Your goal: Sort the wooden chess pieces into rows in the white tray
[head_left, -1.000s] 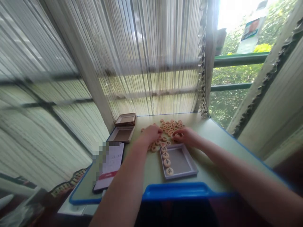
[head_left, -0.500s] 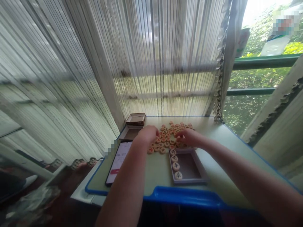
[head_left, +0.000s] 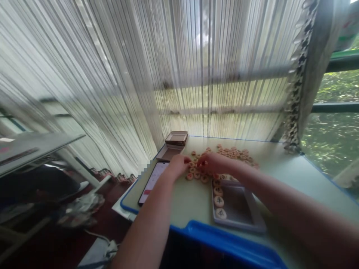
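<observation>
Several round wooden game discs [head_left: 232,153] lie scattered on a pale green table [head_left: 280,175] with a blue rim. My left hand [head_left: 178,165] rests among the near-left discs, fingers curled over them. My right hand [head_left: 211,162] is close beside it, fingertips pinched on a disc in the pile. A shallow grey tray [head_left: 241,209] lies near the front edge under my right forearm, with a column of discs [head_left: 219,201] along its left side.
A phone [head_left: 153,182] lies at the table's left edge. Two brown box halves [head_left: 176,138] sit at the far left corner. Striped curtains hang behind the table, a window with greenery at the right. Clutter covers the floor to the left.
The view has swung left, so the table sits further right. Both hands have drawn together over the near-left discs; the right hand moved left toward the left hand.
</observation>
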Demonstrator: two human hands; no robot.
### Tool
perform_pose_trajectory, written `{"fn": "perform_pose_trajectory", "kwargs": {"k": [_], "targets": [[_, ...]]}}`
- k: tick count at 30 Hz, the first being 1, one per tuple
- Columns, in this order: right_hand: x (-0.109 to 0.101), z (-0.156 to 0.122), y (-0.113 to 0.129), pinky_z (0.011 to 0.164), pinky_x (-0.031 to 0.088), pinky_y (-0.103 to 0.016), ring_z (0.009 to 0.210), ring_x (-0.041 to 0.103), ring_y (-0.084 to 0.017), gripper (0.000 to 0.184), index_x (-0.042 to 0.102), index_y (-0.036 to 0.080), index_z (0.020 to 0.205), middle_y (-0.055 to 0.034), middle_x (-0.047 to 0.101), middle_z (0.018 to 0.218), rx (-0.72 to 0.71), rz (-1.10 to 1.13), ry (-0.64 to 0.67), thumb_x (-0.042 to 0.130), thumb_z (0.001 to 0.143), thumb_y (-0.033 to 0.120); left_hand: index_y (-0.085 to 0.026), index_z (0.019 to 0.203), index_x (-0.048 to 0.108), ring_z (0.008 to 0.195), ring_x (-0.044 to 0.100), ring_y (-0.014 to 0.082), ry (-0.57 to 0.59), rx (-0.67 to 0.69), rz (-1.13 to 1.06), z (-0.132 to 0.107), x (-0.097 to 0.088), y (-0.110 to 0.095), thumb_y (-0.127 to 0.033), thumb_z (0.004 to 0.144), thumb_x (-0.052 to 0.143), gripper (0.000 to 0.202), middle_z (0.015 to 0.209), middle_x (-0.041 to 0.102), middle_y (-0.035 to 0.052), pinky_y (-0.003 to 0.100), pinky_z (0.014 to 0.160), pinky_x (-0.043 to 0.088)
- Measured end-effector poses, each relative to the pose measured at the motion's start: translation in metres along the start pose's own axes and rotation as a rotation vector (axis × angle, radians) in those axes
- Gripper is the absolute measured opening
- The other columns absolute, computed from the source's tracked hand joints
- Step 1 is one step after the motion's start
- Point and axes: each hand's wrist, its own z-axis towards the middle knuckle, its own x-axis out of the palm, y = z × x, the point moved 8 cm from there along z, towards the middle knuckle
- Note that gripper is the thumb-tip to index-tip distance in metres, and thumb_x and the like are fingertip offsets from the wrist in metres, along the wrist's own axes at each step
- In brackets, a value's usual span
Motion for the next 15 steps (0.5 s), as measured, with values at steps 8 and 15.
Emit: {"fn": "perform_pose_trajectory", "kwargs": {"k": [8, 15], "targets": [[-0.006, 0.002, -0.001, 0.084, 0.04, -0.031, 0.096, 0.055, -0.022, 0.029, 0.067, 0.027, 0.103, -0.0072, 0.062, 0.106, -0.034, -0.16, -0.091, 0.051, 0.079, 0.03, -0.022, 0.097, 0.069, 0.091, 0.061, 0.0192, -0.068, 0.115, 0.121, 0.01, 0.009, -0.018, -0.03, 0.086, 0.042, 0.03, 0.097, 0.069, 0.0067, 0.028, 0.082, 0.045], [-0.007, 0.008, -0.025, 0.081, 0.043, -0.027, 0.09, 0.059, -0.019, 0.027, 0.069, 0.021, 0.096, -0.0066, 0.067, 0.1, 0.039, -0.143, -0.039, 0.047, 0.081, 0.026, -0.02, 0.089, 0.07, 0.083, 0.062, 0.0185, -0.116, -0.004, 0.128, 0.01, 0.011, -0.016, -0.033, 0.079, 0.053, 0.023, 0.09, 0.068, 0.0068, 0.027, 0.077, 0.047]]}}
